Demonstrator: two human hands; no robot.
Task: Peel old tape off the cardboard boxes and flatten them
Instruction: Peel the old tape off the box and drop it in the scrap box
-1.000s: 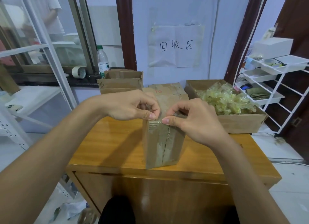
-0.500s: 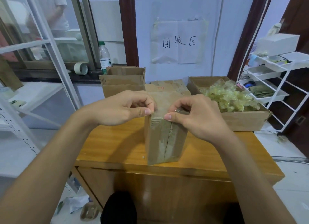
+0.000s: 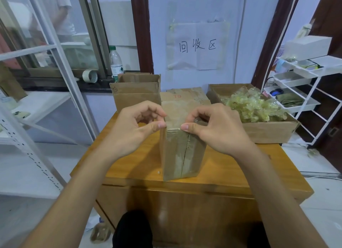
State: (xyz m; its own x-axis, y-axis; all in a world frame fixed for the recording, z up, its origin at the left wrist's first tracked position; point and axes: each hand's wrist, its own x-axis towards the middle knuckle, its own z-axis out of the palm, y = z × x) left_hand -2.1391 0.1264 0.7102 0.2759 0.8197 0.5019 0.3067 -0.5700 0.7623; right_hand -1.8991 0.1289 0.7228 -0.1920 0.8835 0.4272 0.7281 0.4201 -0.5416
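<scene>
From the head view, a taped cardboard box [image 3: 182, 151] stands upright on the wooden table [image 3: 129, 164]. The left hand [image 3: 137, 129] pinches its top left corner, the right hand [image 3: 214, 129] pinches the tape [image 3: 175, 132] at the top edge. Peeled tape fills the open box [image 3: 268, 134] to the right.

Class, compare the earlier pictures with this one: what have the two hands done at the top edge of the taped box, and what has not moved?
The left hand and right hand have drawn slightly apart along the top edge of the box, thumbs still pressed at its taped corners. Nothing was let go or lifted. The box still stands upright on the wooden table; the tape scraps lie unchanged.
</scene>
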